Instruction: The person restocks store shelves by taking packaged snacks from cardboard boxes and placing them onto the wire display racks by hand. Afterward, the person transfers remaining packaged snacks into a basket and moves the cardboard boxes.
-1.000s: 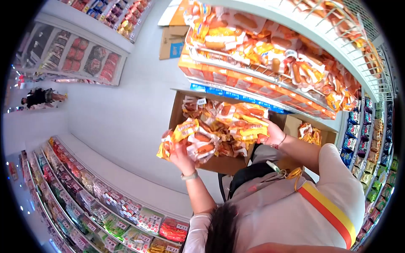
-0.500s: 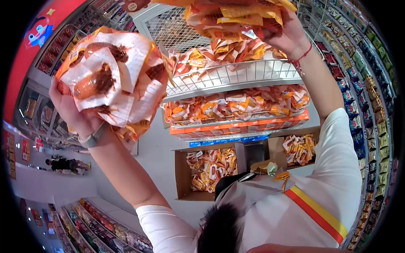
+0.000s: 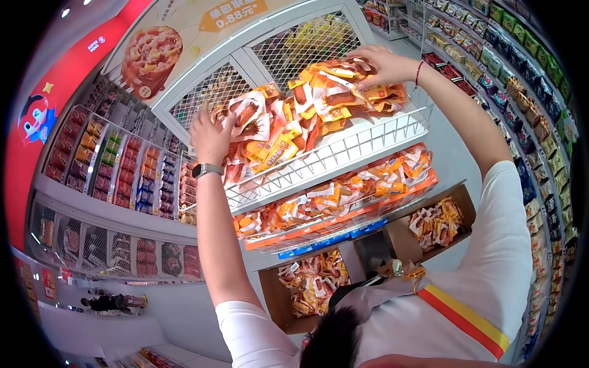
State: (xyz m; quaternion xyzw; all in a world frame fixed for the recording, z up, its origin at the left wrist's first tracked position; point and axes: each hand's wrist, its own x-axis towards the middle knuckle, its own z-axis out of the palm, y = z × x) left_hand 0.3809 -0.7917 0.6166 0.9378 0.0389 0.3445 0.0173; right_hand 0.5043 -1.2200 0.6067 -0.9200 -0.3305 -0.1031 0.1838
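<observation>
A heap of packaged sausages (image 3: 276, 132) in white, orange and yellow wrappers fills the upper wire basket (image 3: 343, 147). My left hand (image 3: 211, 140), with a watch on the wrist, rests against the heap's left end, thumb and fingers apart. At the far right of the heap, my right hand (image 3: 385, 64) lies over the top packets, its fingers stretched and spread. Neither hand is closed round a packet. Some fingertips are hidden behind the wrappers.
Below is a second shelf of sausage packets (image 3: 331, 199). Two cardboard boxes, left (image 3: 270, 294) and right (image 3: 469, 211), hold more packets on the floor. Mesh panels (image 3: 307, 49) and a price sign (image 3: 202, 24) stand behind. Snack shelves line both sides; a person (image 3: 113, 302) is far left.
Both hands have come down from in front of the camera to the upper basket. The sausage bundles they held now lie in it. The view has turned, showing more of the left shelves.
</observation>
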